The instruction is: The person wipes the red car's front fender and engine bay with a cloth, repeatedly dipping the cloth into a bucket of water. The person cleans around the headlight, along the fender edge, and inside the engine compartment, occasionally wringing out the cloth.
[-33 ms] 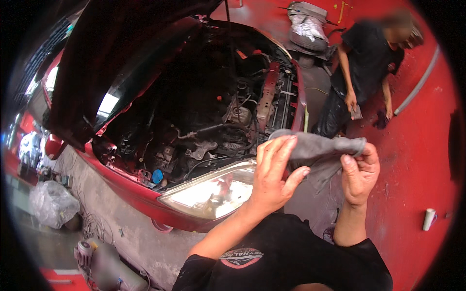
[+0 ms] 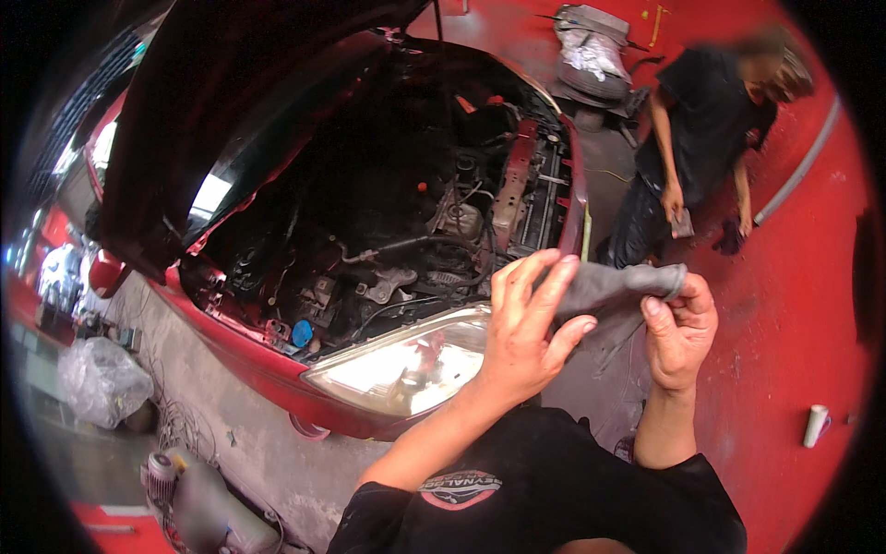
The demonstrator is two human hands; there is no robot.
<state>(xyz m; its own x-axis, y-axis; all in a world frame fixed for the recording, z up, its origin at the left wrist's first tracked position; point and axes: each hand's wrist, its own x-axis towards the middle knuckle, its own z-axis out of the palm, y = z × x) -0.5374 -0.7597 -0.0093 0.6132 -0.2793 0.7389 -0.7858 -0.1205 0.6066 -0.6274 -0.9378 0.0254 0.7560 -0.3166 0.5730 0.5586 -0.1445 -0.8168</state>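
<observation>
A limp grey fabric piece, looking like a work glove [image 2: 609,285], stretches between my hands in front of the car. My right hand [image 2: 681,342] pinches its hemmed end between thumb and fingers. My left hand [image 2: 526,337] is at the other end, back of the hand toward me, with fingers extended and thumb apart; the fabric passes behind its fingers. A looser flap of it hangs below. Left of my hands is the red car's headlight [image 2: 406,360], under an open engine bay [image 2: 369,203].
The raised hood [image 2: 175,102] stands over the bay. A co-worker [image 2: 706,120] at the far right holds a small flat block and something dark. At left lie a clear plastic bag [image 2: 104,381], a compressor-like machine [image 2: 208,508] and cables. A white roll [image 2: 815,426] is at right.
The fabric's left end no longer shows beyond my left fingers. My left hand has moved slightly right, and my right hand slightly left. The co-worker's hands are a little lower in view.
</observation>
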